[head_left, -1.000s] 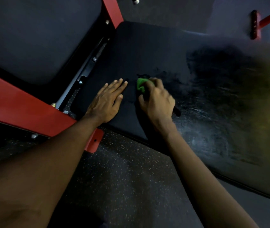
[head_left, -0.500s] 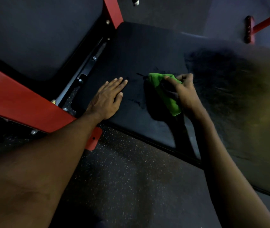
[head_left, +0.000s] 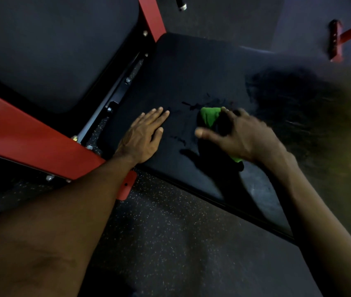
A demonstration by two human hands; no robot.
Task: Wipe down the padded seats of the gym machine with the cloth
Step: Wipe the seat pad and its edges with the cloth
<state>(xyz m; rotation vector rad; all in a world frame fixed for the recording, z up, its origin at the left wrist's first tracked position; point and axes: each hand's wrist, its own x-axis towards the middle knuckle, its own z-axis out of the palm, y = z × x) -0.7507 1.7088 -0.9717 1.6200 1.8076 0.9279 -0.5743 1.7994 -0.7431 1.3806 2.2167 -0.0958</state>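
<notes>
— Looking down, what fills the view?
— Speckled dark rubber floor (head_left: 170, 243), then a red steel frame beam (head_left: 31, 133) beside the flat black padded seat (head_left: 191, 67).
— And the hands?
— On the seat's near edge, the left hand (head_left: 142, 136) lies flat, fingers extended, holding nothing. The right hand (head_left: 243, 133), blurred, presses a small bright green cloth (head_left: 209, 116) against the seat, fingers spread over it.
</notes>
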